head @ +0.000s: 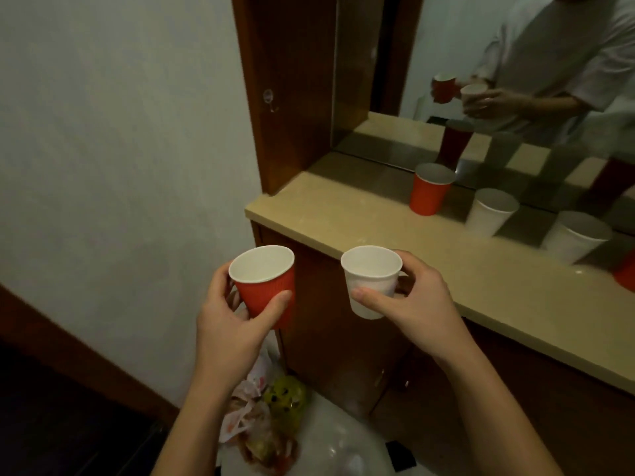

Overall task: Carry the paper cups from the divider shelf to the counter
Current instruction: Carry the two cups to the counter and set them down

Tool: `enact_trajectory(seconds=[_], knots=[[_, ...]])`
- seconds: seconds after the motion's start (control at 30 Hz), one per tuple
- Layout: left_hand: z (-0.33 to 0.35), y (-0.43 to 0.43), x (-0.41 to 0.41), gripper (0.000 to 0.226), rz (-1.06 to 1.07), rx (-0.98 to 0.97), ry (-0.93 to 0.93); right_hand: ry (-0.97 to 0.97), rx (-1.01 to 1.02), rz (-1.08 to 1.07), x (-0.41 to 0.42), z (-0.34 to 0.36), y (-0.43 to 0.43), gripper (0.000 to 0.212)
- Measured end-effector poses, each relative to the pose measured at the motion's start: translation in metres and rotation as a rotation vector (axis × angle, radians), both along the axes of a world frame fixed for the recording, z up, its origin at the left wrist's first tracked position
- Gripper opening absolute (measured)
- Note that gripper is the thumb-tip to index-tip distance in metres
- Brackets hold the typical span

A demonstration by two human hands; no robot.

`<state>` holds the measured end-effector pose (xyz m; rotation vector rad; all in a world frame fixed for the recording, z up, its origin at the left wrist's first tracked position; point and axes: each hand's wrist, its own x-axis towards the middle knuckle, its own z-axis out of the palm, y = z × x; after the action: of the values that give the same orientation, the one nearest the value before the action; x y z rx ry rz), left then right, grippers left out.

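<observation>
My left hand (229, 321) grips a red ribbed paper cup (266, 286), upright, held in the air left of the counter's corner. My right hand (414, 297) holds a small white paper cup with a handle (372, 280), upright, just in front of the beige counter (330, 214). Along the mirror on that counter stand a red cup (431, 190), a white cup (491, 211) and another white cup (575, 237). Part of one more red cup (625, 273) shows at the right edge.
A mirror (515, 80) behind the counter reflects the cups and a person in a white shirt. A wooden frame post (285, 91) rises at the counter's left end. Below, an open bin lined with a plastic bag (309, 438) holds wrappers. A white wall is on the left.
</observation>
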<state>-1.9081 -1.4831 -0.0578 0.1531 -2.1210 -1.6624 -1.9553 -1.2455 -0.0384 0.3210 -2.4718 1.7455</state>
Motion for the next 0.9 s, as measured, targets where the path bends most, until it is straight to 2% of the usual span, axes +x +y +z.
enact_trajectory(seconds=[0.13,0.3,0.43,0.57,0.73,0.9], knots=[[0.009,0.009,-0.072,0.065,-0.045,0.022,0.006,0.016,-0.034,-0.058,-0.055,0.007,0.013,0.066],[0.018,0.021,-0.154,0.082,-0.089,0.030,0.015,0.013,-0.058,-0.094,-0.119,0.010,0.016,0.055],[0.021,0.026,-0.204,0.070,-0.158,0.027,0.003,-0.033,-0.071,-0.112,-0.160,0.006,0.011,0.051],[0.018,0.025,-0.250,0.083,-0.215,-0.010,-0.033,-0.074,-0.083,-0.155,-0.190,-0.001,0.002,0.054],[0.017,0.016,-0.302,0.076,-0.330,0.011,-0.065,-0.120,-0.118,-0.250,-0.217,-0.011,-0.016,0.057],[0.015,0.015,-0.342,0.080,-0.402,-0.060,-0.095,-0.122,-0.077,-0.353,-0.239,-0.019,-0.029,0.043]])
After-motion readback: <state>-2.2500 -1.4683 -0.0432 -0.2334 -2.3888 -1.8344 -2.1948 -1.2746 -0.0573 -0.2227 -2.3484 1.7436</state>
